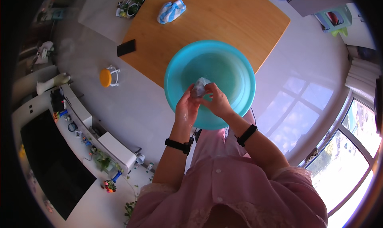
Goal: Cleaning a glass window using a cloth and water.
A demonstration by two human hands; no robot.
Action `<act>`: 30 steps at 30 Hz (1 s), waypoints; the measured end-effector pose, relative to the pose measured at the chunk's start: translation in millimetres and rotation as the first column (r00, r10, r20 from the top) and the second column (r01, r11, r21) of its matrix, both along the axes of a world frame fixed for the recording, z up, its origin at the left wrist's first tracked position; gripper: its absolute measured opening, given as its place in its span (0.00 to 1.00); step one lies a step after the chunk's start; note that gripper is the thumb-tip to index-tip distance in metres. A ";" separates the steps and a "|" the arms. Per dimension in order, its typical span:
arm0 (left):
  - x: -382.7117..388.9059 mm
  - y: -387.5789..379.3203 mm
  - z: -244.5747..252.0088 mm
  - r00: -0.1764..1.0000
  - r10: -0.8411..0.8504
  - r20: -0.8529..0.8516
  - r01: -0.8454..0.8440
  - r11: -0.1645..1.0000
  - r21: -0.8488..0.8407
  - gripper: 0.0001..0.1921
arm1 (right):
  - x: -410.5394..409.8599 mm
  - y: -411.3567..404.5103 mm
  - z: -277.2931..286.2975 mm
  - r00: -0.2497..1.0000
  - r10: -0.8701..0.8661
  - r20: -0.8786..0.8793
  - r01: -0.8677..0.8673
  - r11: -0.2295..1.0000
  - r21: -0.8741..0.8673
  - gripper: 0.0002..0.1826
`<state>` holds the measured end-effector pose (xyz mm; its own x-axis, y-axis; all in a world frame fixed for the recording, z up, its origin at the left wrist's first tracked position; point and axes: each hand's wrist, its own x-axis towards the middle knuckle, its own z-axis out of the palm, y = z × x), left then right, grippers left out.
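A turquoise plastic basin (pixel 176 59) stands at the near edge of the wooden table, and what looks like clear water fills part of it. Above its near half I hold a small wet-looking whitish-grey object (pixel 200 88), perhaps cloth or thin plastic; its exact kind is unclear. My left hand (pixel 188 106) cups it from the left side. On its right, the bent fingers and thumb of my right hand (pixel 217 101) pinch its edge. A black band is on each wrist.
On the wooden table (pixel 227 18) lie a blue-and-white striped cloth (pixel 172 12) and a black phone (pixel 126 48). Left on the floor is a stool with a yellow seat (pixel 105 77). A television (pixel 57 165) and a white cabinet (pixel 116 150) stand left; a window (pixel 338 156) is at right.
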<state>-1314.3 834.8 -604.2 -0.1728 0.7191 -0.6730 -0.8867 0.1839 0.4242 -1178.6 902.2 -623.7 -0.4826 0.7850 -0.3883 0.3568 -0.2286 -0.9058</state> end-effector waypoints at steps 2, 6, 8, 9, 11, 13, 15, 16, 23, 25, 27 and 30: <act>7.7 12.0 13.1 0.988 -0.100 -0.118 0.091 0.993 -0.078 0.24 | 3.0 6.1 -9.1 1.000 -0.002 0.019 0.002 1.000 0.017 0.18; -3.4 15.6 12.5 0.826 -0.334 -0.454 0.249 0.939 -0.238 0.23 | 9.6 18.4 -12.9 0.996 0.089 0.027 -0.088 0.996 -0.025 0.14; -5.4 16.5 8.6 0.701 -0.400 -0.590 0.303 0.917 -0.261 0.22 | 11.2 22.2 -11.7 0.993 0.114 0.023 -0.112 0.992 -0.056 0.13; -4.4 19.3 9.0 0.596 -0.450 -0.665 0.316 0.893 -0.321 0.21 | 12.3 23.5 -11.5 0.996 0.087 -0.037 -0.089 0.995 -0.038 0.13; 0.8 21.5 7.3 0.480 -0.496 -0.723 0.322 0.867 -0.381 0.21 | 15.4 26.8 -11.4 0.994 0.061 -0.094 -0.063 0.998 -0.022 0.15; 5.5 17.4 0.6 0.357 -0.413 -0.838 0.303 0.900 -0.315 0.20 | 16.3 31.0 -6.3 0.983 0.134 -0.123 -0.146 0.986 -0.087 0.15; -1.5 15.3 -3.3 0.392 -0.417 -0.820 0.310 0.899 -0.310 0.19 | 18.4 36.1 -1.2 0.977 0.172 -0.129 -0.188 0.974 -0.124 0.15; -6.1 15.3 -4.3 0.426 -0.421 -0.800 0.319 0.898 -0.303 0.18 | 19.8 38.4 -0.3 0.969 0.206 -0.136 -0.227 0.961 -0.160 0.16; -16.6 13.4 -1.7 0.466 -0.461 -0.755 0.287 0.886 -0.364 0.12 | 23.7 42.8 -8.0 0.986 0.146 -0.079 -0.156 0.978 -0.140 0.17; -12.4 18.9 6.7 0.583 -0.426 -0.692 0.303 0.904 -0.302 0.12 | 18.8 40.6 -3.5 0.964 0.018 -0.267 -0.089 0.962 -0.257 0.17; -11.0 19.0 8.6 0.688 -0.386 -0.614 0.303 0.922 -0.241 0.11 | 13.7 40.5 10.6 0.955 0.022 -0.296 -0.121 0.940 -0.320 0.18; -8.6 16.1 9.6 0.632 -0.482 -0.607 0.415 0.872 -0.260 0.12 | 9.6 38.9 13.4 0.956 0.069 -0.284 -0.152 0.947 -0.282 0.19</act>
